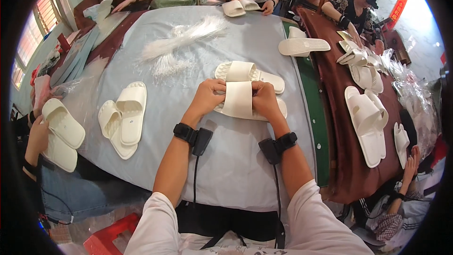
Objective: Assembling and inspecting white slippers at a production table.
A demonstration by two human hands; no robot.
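Observation:
In the middle of the table, two cream slippers lie side by side, pointing crosswise. My left hand (206, 97) pinches the left edge of the wide strap on the nearer slipper (239, 99). At the strap's right edge, the fingers of my right hand (266, 100) are closed, partly tucked under it. The farther slipper (241, 71) lies just beyond, partly covered by the nearer one. Both wrists wear black bands with small black boxes and cables. Left of my hands rests another pair of cream slippers (131, 113), one overlapping the other.
A bundle of clear plastic strips (184, 42) lies on the grey cloth-covered table (188, 174). More slippers (365, 123) sit on the brown covering at right. A co-worker's hand (37, 137) holds slippers at far left. Other people work across the table. A red stool (111, 236) stands below left.

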